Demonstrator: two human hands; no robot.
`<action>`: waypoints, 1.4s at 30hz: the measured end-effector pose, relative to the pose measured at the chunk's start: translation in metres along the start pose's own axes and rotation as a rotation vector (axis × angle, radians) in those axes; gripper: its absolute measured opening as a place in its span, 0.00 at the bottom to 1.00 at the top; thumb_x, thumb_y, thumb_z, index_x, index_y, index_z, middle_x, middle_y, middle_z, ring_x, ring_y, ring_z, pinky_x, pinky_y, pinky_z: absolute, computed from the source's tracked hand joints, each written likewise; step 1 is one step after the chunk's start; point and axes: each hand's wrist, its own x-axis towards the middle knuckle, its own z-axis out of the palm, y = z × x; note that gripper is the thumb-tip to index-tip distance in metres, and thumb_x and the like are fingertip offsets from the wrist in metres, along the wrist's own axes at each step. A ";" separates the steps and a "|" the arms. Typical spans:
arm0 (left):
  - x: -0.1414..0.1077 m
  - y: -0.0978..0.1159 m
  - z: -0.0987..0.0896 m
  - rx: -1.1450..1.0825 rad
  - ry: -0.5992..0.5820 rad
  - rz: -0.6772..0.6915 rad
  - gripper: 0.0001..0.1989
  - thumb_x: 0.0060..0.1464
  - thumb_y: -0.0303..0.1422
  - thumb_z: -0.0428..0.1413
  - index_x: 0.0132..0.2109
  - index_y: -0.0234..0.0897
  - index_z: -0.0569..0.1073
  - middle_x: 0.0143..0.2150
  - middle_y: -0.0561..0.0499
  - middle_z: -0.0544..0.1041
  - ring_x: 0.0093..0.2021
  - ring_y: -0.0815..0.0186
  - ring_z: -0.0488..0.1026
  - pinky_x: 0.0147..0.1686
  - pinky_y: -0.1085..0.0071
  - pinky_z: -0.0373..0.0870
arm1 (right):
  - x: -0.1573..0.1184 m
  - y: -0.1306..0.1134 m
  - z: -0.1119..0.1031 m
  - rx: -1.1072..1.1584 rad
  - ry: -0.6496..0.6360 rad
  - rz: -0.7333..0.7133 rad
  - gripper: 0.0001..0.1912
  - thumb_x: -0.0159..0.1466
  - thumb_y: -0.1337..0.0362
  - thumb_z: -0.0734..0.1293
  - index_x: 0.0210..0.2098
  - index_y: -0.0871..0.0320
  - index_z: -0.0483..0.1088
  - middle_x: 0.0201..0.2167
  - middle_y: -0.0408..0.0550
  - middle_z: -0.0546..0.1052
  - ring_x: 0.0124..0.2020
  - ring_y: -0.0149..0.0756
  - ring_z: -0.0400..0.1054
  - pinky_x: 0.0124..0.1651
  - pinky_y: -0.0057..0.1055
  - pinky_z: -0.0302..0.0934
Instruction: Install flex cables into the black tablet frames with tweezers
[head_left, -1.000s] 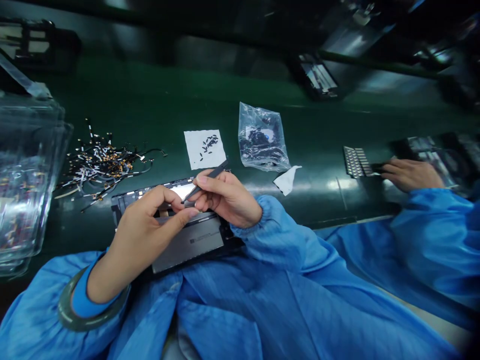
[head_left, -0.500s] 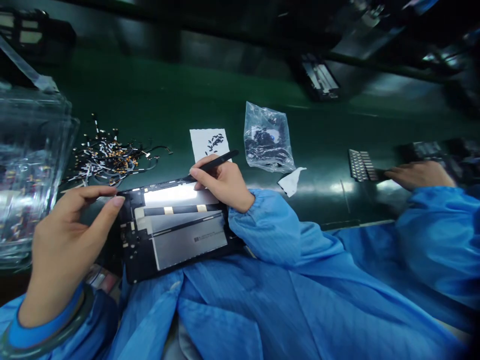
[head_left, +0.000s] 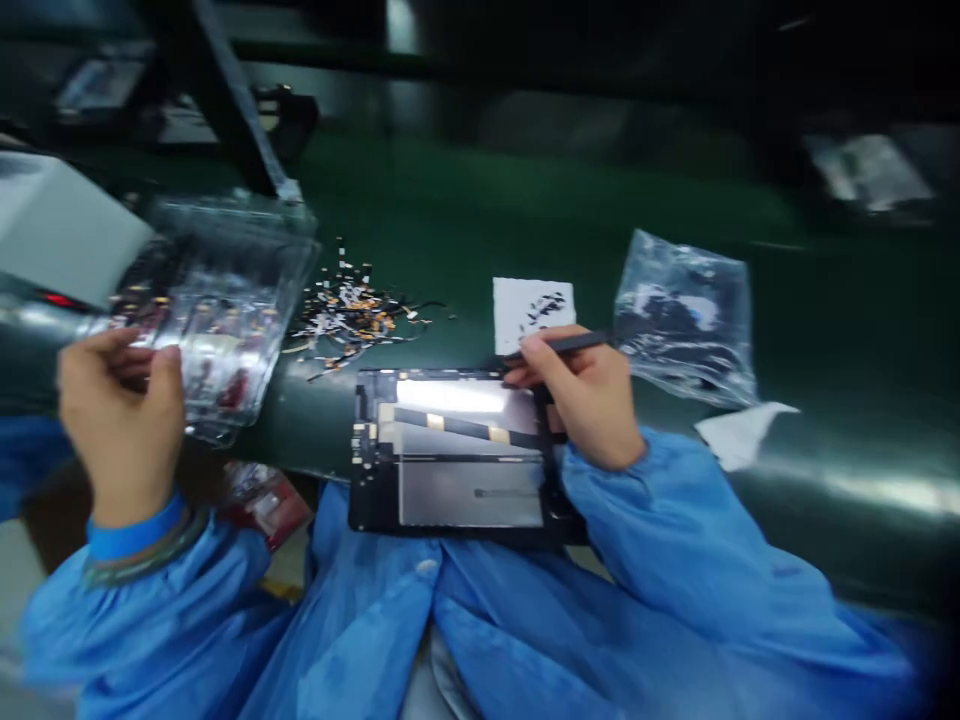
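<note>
My left hand (head_left: pixel 124 420) is over a clear plastic tray (head_left: pixel 289 290) on the left, thumb and fingers apart. Dark red circuit boards (head_left: pixel 236 388) lie in that tray; no held part shows between the fingers. In my right hand (head_left: pixel 589 395) is a slim black tool that looks like tweezers (head_left: pixel 577 342), its tip at the upper edge of an opened tablet (head_left: pixel 472 490). The tablet lies flat at the table's front edge, its inside facing up with silver plates and a dark flex strip. The right hand covers its upper right corner.
Behind the tablet lie a heap of small cables (head_left: pixel 356 315) and a white paper sheet (head_left: pixel 514 305) bearing small black pieces. A clear bag (head_left: pixel 682 310) and a scrap of white paper (head_left: pixel 739 435) are to the right. A white box (head_left: pixel 64 225) stands far left.
My left hand has left the tablet's upper left corner and moved left to the plastic tray. My right hand keeps the tweezers at the tablet's upper edge. The view has swung left.
</note>
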 end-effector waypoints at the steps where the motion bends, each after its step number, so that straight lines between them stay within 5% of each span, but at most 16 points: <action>1: 0.007 -0.005 -0.002 0.044 0.071 -0.031 0.27 0.61 0.43 0.50 0.60 0.29 0.60 0.55 0.42 0.67 0.52 0.56 0.69 0.56 0.57 0.64 | -0.001 -0.001 0.000 -0.028 -0.009 0.006 0.21 0.52 0.46 0.74 0.30 0.57 0.70 0.19 0.42 0.76 0.20 0.33 0.73 0.25 0.29 0.69; 5: 0.027 -0.021 0.002 0.192 0.172 -0.055 0.24 0.56 0.32 0.54 0.56 0.18 0.67 0.55 0.32 0.67 0.48 0.56 0.71 0.53 0.59 0.67 | -0.006 -0.005 0.000 -0.127 -0.043 0.003 0.19 0.54 0.47 0.73 0.31 0.57 0.71 0.18 0.42 0.76 0.21 0.35 0.74 0.25 0.28 0.69; 9: 0.034 -0.017 0.010 0.216 0.122 -0.006 0.21 0.55 0.33 0.56 0.54 0.23 0.71 0.47 0.37 0.74 0.51 0.53 0.69 0.59 0.54 0.60 | -0.006 -0.006 0.000 -0.136 -0.060 -0.014 0.20 0.54 0.45 0.72 0.30 0.57 0.71 0.18 0.42 0.76 0.22 0.35 0.74 0.25 0.28 0.68; 15: 0.037 -0.006 0.016 0.092 0.074 -0.028 0.14 0.52 0.31 0.58 0.44 0.28 0.78 0.36 0.45 0.76 0.41 0.56 0.71 0.53 0.54 0.66 | -0.008 -0.003 0.000 -0.166 -0.054 -0.047 0.15 0.58 0.49 0.71 0.31 0.56 0.72 0.18 0.42 0.76 0.21 0.36 0.73 0.24 0.30 0.68; 17: 0.038 -0.010 0.015 -0.008 0.123 -0.065 0.13 0.51 0.31 0.58 0.44 0.28 0.78 0.32 0.49 0.75 0.36 0.61 0.71 0.48 0.59 0.69 | -0.009 0.001 -0.001 -0.159 -0.039 -0.136 0.11 0.60 0.53 0.70 0.31 0.55 0.73 0.21 0.43 0.77 0.23 0.36 0.74 0.27 0.32 0.69; 20: 0.036 -0.013 0.015 -0.182 0.236 -0.086 0.14 0.54 0.33 0.57 0.46 0.29 0.76 0.36 0.52 0.76 0.37 0.65 0.71 0.47 0.65 0.70 | -0.009 0.005 -0.003 -0.008 -0.029 -0.453 0.08 0.64 0.60 0.66 0.31 0.54 0.74 0.32 0.46 0.79 0.32 0.37 0.76 0.36 0.38 0.72; 23: 0.021 0.002 0.017 -0.336 0.258 -0.046 0.15 0.57 0.36 0.57 0.47 0.32 0.75 0.40 0.53 0.77 0.40 0.68 0.72 0.49 0.69 0.69 | -0.010 0.001 -0.007 0.042 -0.096 -0.675 0.09 0.65 0.66 0.62 0.35 0.53 0.74 0.38 0.48 0.79 0.39 0.40 0.75 0.40 0.42 0.71; 25: 0.003 0.025 0.021 -0.453 0.128 0.005 0.13 0.57 0.37 0.58 0.46 0.35 0.76 0.38 0.55 0.78 0.38 0.70 0.73 0.45 0.72 0.70 | -0.015 -0.008 -0.007 -0.135 -0.183 -0.750 0.09 0.64 0.70 0.62 0.39 0.54 0.74 0.40 0.49 0.79 0.41 0.39 0.75 0.41 0.39 0.72; 27: -0.018 0.054 0.028 -0.622 -0.138 0.061 0.09 0.57 0.38 0.59 0.41 0.37 0.76 0.30 0.56 0.77 0.32 0.72 0.72 0.38 0.75 0.69 | -0.022 -0.019 -0.003 -0.350 -0.236 -0.852 0.10 0.64 0.72 0.64 0.42 0.56 0.73 0.39 0.50 0.80 0.41 0.36 0.75 0.41 0.33 0.72; 30: -0.045 0.092 0.042 -0.782 -0.533 0.103 0.09 0.58 0.39 0.58 0.36 0.37 0.73 0.20 0.58 0.71 0.23 0.73 0.69 0.27 0.77 0.66 | -0.032 -0.028 0.009 -0.534 -0.251 -0.987 0.09 0.65 0.70 0.65 0.44 0.60 0.73 0.39 0.51 0.80 0.40 0.33 0.75 0.41 0.27 0.71; 33: -0.061 0.114 0.056 -0.851 -0.767 0.069 0.11 0.58 0.40 0.56 0.37 0.36 0.74 0.18 0.58 0.70 0.20 0.73 0.68 0.22 0.78 0.65 | -0.035 -0.027 0.020 -0.627 -0.237 -1.050 0.10 0.67 0.71 0.62 0.44 0.63 0.74 0.40 0.53 0.81 0.41 0.33 0.76 0.41 0.27 0.71; 42: -0.078 0.124 0.070 -0.886 -0.711 0.085 0.13 0.52 0.33 0.60 0.45 0.33 0.76 0.36 0.48 0.81 0.35 0.68 0.78 0.38 0.74 0.76 | -0.035 -0.015 0.024 -0.898 -0.082 -1.162 0.13 0.68 0.72 0.58 0.40 0.68 0.75 0.34 0.52 0.81 0.31 0.32 0.73 0.32 0.28 0.64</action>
